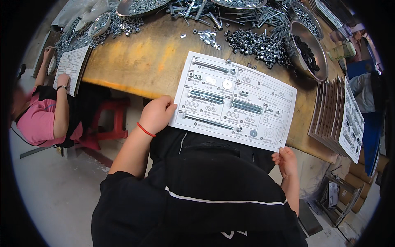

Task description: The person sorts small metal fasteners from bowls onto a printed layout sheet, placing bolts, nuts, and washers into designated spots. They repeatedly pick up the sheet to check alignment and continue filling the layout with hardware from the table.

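A white printed card rests over the table's near edge and my lap. On it lie long silver bolts, two groups of shorter bolts, small nuts and a round washer, lined up with printed outlines. My left hand, with a red band at the wrist, pinches the card's left edge between thumb and fingers. At its lower right corner my right hand grips the card with curled fingers.
Loose nuts, flat washers and bolts lie in heaps across the wooden table. A metal bowl holds black rings. Upright stacked cards stand at the right. On the left, a person in pink handles similar cards.
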Motion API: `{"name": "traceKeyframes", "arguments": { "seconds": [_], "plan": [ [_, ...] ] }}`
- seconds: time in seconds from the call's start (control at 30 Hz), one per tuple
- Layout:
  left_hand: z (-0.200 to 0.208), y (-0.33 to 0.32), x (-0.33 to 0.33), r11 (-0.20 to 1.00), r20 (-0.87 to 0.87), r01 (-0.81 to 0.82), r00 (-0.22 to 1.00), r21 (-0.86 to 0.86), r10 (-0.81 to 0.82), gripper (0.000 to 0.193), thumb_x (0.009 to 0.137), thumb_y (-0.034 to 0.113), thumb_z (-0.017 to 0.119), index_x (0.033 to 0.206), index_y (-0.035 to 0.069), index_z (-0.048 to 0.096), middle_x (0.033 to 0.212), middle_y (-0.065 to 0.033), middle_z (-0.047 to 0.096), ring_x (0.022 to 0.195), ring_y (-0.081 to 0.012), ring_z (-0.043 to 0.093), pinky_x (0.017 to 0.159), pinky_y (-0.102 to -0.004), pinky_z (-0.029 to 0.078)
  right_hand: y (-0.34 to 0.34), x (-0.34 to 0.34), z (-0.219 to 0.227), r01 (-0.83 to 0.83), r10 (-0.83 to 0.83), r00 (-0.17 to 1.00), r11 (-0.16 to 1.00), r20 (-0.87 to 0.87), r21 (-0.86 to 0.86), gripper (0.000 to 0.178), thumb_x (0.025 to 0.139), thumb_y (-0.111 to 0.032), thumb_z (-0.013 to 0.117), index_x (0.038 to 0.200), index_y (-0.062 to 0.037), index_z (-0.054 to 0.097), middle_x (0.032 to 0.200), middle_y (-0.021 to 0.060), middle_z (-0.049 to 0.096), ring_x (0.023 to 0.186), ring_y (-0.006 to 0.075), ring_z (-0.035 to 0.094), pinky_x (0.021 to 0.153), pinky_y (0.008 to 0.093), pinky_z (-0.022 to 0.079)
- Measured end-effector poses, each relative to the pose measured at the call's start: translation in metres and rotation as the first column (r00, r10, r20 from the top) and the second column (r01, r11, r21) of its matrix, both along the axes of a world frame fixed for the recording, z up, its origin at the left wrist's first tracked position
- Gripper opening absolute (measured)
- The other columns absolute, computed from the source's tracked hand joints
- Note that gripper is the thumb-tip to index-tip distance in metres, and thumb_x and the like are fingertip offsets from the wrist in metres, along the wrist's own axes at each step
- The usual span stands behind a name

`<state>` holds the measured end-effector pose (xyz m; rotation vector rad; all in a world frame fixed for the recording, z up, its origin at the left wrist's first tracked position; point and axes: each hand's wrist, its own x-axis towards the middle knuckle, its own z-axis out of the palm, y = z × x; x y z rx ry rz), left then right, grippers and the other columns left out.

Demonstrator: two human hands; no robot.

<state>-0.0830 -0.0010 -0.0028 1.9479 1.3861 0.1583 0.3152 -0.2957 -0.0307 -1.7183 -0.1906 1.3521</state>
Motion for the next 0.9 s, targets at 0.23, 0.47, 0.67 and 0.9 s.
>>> {"name": "traceKeyframes", "arguments": {
  "seconds": [0.23,0.47,0.67,0.9],
  "plan": [
    [0.013,0.043,0.009,0.995,0.011,-0.099,0.995,0.008,0.099,0.030,0.084,0.033,0.067,0.080,0.004,0.066,0.074,-0.0136,0.066,0.071,-0.0306,0.064,0.064,-0.0391,0.050,0.054,0.019,0.054,-0.075,0.118,0.675,0.993,0.728,-0.091,0.018,0.091,-0.014,0.064,0.078,-0.0025,0.060,0.067,0.0042,0.060,0.059,0.0105,0.054,0.056,0.0251,0.042],
    [-0.029,0.091,0.024,0.880,0.103,-0.338,0.941,0.333,0.322,0.020,0.084,0.031,0.066,0.077,0.013,0.068,0.069,-0.0068,0.066,0.065,-0.0281,0.064,0.059,-0.0385,0.049,0.271,-0.074,0.059,-0.653,0.178,0.175,0.757,0.968,-0.022,0.019,0.083,-0.008,0.066,0.101,-0.0023,0.067,0.094,0.0153,0.065,0.088,0.0313,0.063,0.079,0.0395,0.051],
    [-0.025,0.091,0.024,0.912,0.184,-0.335,0.937,0.235,0.296,0.019,0.083,0.030,0.066,0.077,0.012,0.068,0.064,-0.0030,0.063,0.062,-0.0250,0.062,0.059,-0.0375,0.048,0.349,-0.099,0.040,-0.702,0.439,-0.078,0.614,0.895,-0.362,0.018,0.082,-0.017,0.063,0.092,-0.0028,0.068,0.093,0.0168,0.066,0.088,0.0358,0.063,0.079,0.0450,0.050],
    [-0.036,0.155,0.035,0.967,0.456,-0.212,0.881,0.145,0.125,0.033,0.081,0.020,0.071,0.111,0.006,0.065,0.093,-0.0099,0.065,0.081,-0.0247,0.063,0.076,-0.0357,0.052,0.449,-0.170,0.023,-0.792,0.271,0.042,0.596,0.962,-0.134,0.018,0.080,-0.019,0.069,0.089,-0.0047,0.063,0.089,0.0158,0.066,0.088,0.0354,0.063,0.077,0.0439,0.050]
  ]
}}
